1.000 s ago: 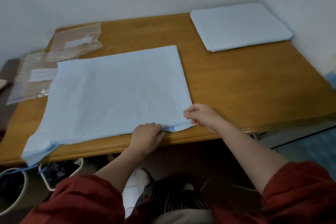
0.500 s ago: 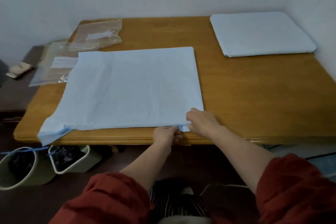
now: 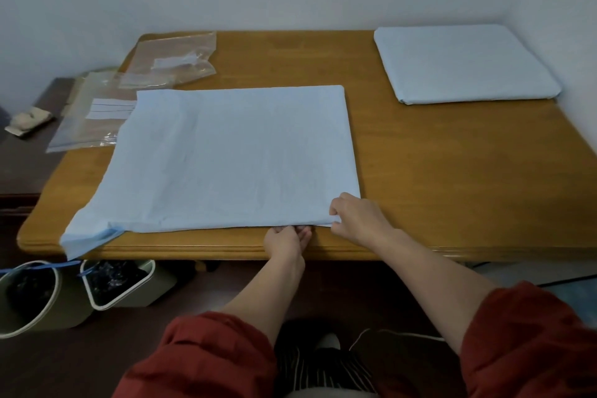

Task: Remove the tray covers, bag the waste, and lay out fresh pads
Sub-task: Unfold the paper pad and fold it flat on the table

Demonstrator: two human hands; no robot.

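A large light-blue pad lies flat on the wooden table, its near-left corner hanging over the front edge. My right hand pinches the pad's near-right corner between thumb and curled fingers. My left hand sits just left of it at the front hem, fingertips tucked under the edge and holding it. A folded stack of light-blue pads rests at the far right of the table.
Two clear plastic bags lie at the table's far left. Two pale bins with dark liners stand on the floor below the left front edge. A dark side table with a small beige item is at left.
My left hand has slid right along the front hem to meet my right hand at the corner. The camera view has shifted left and back; the pad lies as before.
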